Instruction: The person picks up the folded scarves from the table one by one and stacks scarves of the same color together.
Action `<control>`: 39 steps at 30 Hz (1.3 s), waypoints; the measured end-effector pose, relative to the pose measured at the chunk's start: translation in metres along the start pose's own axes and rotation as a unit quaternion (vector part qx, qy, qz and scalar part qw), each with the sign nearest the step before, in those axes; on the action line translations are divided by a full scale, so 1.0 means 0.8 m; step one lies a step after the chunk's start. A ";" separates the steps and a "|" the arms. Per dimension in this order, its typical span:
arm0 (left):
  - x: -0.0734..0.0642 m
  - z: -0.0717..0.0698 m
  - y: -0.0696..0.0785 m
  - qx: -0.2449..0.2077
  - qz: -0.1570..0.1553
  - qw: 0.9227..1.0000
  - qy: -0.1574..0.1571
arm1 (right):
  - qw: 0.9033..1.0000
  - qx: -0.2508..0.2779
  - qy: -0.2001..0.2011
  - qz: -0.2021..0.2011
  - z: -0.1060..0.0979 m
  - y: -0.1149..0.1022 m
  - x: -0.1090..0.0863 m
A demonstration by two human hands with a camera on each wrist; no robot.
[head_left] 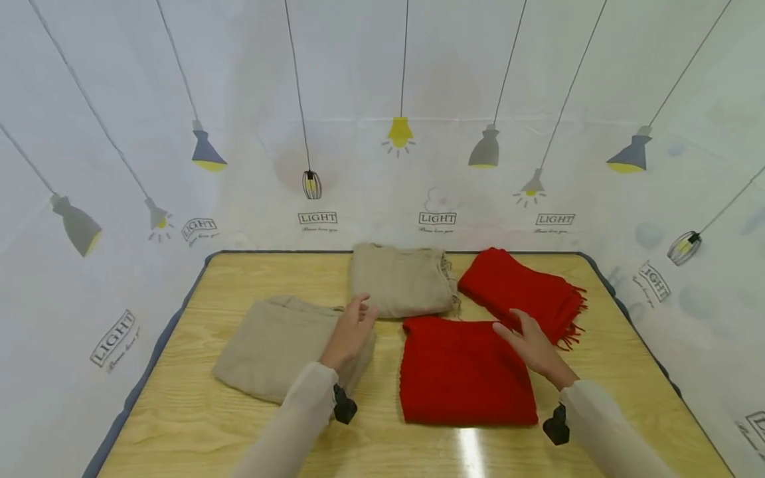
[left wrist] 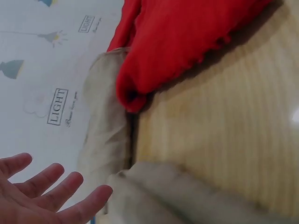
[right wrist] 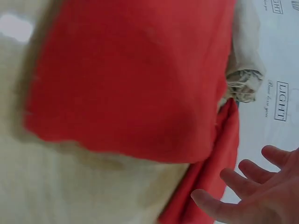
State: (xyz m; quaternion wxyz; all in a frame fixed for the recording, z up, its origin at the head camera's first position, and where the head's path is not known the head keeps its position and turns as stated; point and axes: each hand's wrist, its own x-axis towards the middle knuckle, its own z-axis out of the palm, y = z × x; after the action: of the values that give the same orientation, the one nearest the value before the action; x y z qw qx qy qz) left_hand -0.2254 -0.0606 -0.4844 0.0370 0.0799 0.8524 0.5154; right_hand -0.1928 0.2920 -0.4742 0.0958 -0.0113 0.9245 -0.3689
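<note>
One red cloth point(head_left: 460, 385) lay left of the right hand point(head_left: 532, 344), whose fingers spread wide, a fringed red cloth point(head_left: 516, 282) beyond. A beige cloth point(head_left: 269, 352) lay left of the left hand point(head_left: 351, 330), also spread, a second beige cloth point(head_left: 403, 279) beyond, all on a table point(head_left: 179, 425).

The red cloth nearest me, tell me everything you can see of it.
The nearer red cloth looks soft and plain, folded into a rough rectangle with a wavy left edge. It lies flat on the wooden table, left of and nearer than the fringed red cloth. The right hand hovers by its far right corner without gripping it; whether the red cloths touch is unclear.
</note>
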 end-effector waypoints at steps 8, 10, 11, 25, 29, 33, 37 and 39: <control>-0.027 0.034 -0.002 -0.003 -0.021 1.000 0.000 | 0.999 0.023 -0.019 0.039 0.023 0.004 -0.007; -0.033 0.046 -0.002 -0.007 -0.035 0.999 -0.009 | 0.999 0.025 -0.015 0.039 0.028 0.006 -0.009; -0.036 0.052 -0.003 -0.003 -0.039 0.999 -0.014 | 0.999 0.026 -0.013 0.039 0.031 0.008 -0.011; -0.048 0.147 0.006 -0.034 -0.064 0.996 -0.044 | 0.991 0.093 0.010 0.096 0.040 0.041 -0.044; -0.049 0.147 0.000 -0.031 -0.053 0.998 -0.024 | 0.991 0.107 0.031 0.077 0.049 0.042 -0.038; -0.052 0.144 -0.002 -0.047 -0.056 0.997 -0.013 | 0.992 0.098 0.035 0.065 0.049 0.034 -0.030; -0.058 0.139 0.001 -0.069 -0.063 0.996 -0.011 | 0.995 0.079 0.031 0.044 0.040 0.027 -0.022; -0.060 0.138 0.001 -0.073 -0.066 0.995 -0.011 | 0.997 0.063 0.026 0.041 0.038 0.026 -0.019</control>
State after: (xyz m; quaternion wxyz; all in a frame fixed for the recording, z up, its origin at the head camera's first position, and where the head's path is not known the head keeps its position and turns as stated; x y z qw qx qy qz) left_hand -0.1618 0.0275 -0.5357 0.0860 0.0263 0.8157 0.5715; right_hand -0.1709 0.2879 -0.5077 0.0876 0.0421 0.9011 -0.4226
